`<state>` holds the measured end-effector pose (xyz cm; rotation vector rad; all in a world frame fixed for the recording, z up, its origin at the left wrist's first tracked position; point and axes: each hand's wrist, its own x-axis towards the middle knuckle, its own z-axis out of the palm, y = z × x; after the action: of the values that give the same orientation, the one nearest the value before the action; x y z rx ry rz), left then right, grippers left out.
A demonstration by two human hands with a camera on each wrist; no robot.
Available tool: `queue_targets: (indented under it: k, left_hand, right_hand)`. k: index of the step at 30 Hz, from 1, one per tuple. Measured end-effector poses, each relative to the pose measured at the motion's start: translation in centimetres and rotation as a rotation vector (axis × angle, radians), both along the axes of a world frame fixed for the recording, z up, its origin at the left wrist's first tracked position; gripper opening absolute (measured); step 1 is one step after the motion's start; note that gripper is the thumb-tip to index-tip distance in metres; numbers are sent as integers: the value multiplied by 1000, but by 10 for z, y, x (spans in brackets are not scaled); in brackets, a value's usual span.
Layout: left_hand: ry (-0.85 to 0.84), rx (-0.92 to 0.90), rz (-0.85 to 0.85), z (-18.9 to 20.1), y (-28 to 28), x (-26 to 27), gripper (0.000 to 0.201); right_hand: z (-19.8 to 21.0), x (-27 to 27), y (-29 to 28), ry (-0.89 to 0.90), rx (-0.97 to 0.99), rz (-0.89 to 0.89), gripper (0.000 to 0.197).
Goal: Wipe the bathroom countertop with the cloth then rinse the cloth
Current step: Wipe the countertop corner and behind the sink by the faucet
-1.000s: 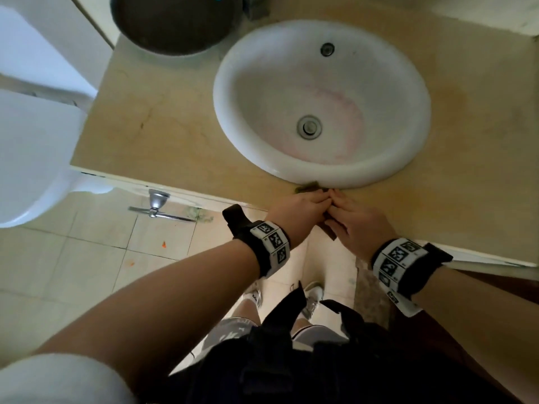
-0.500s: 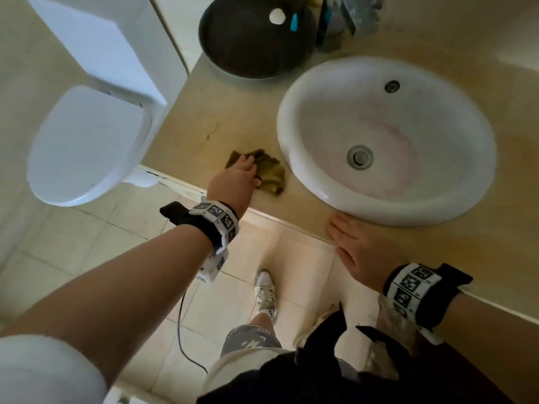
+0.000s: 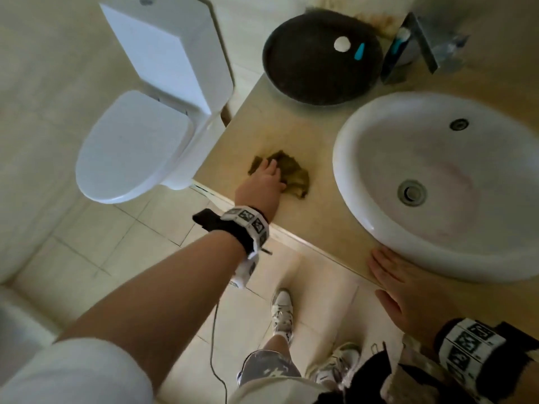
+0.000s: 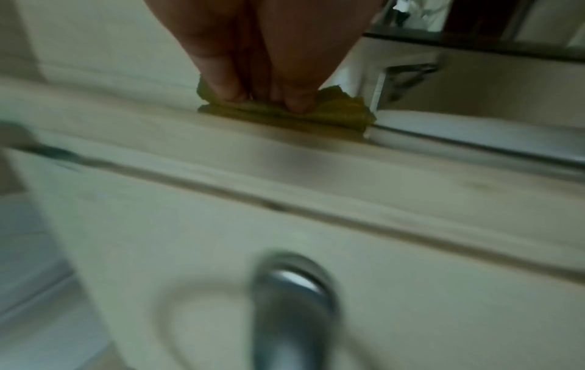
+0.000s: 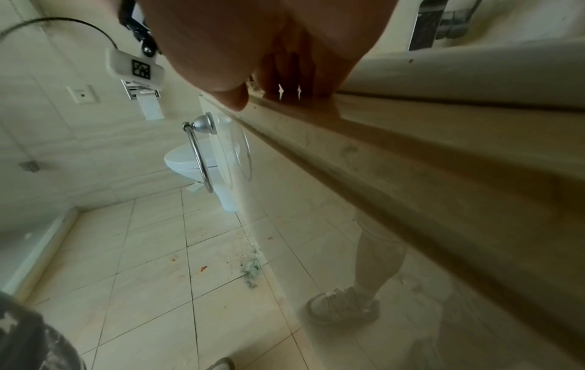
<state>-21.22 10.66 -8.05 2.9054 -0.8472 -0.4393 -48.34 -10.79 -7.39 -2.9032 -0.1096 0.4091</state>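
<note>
From the head camera I see my left hand [image 3: 262,185] laid flat on the olive-green cloth [image 3: 293,176], fingers straight and pressing it onto the beige tabletop [image 3: 315,217]. The cloth sits crumpled near the front edge, between the toilet [image 3: 131,147] on the left and the white basin [image 3: 437,185] on the right, apart from both. My right hand [image 3: 408,293] rests palm-down on the tabletop's front edge, its fingertips just beside the basin rim; that grip is spread flat with nothing in it. A dark round bowl [image 3: 315,71] stands behind the cloth, well apart from it.

From the left wrist camera, blurred, I see my fingers [image 4: 221,82] bearing straight down on the cloth [image 4: 341,110], which lies flattened against the tabletop [image 4: 285,155]. The grip is extended and does not curl around the fabric. A metal fitting [image 4: 294,300] shows below the edge, too smeared to make out.

From the right wrist camera I see my right hand [image 5: 285,70] lying on the tabletop's edge [image 5: 411,140], fingers straight, thumb hanging over the lip. Below are a chrome towel ring [image 5: 199,150], the toilet [image 5: 190,162] and the tiled floor [image 5: 158,250].
</note>
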Motion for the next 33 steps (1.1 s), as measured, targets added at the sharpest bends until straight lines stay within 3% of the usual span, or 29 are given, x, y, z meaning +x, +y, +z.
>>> queue_targets:
  k: [3,7,13,16,19,22,26,31,33]
  left_hand:
    - [-73,185,93,3,43,57,41]
    - [-49,256,77,7,30,60,46]
    - [12,-59,-227,1,-61,-29,38]
    - [67,-134,-429,-7,-59,-77,44]
    - [11,-146,-593,-18,-38,-95,43]
    - [-75,-257,-696,-15,-45,-115,26]
    - [154,-334,-656,-12,-75,-147,30]
    - [113,-312,-812,-4,-107,-184,42]
    - [199,-253,-865,-1,-132,-203,46]
  right_hand:
    - [-2,1,2,-3,13,-7,66]
    - [-5,0,7,-40,16,-35,59]
    - [-3,2,9,-95,12,-24,61]
    - [0,6,9,-29,5,-39,64]
    - [8,9,13,-34,66,-121,63]
    - [15,16,21,-143,114,-212,57]
    - [8,8,20,-243,108,-185,45]
    - [6,-43,-8,-285,12,-253,45]
    - [5,-65,-25,-289,-21,-344,44]
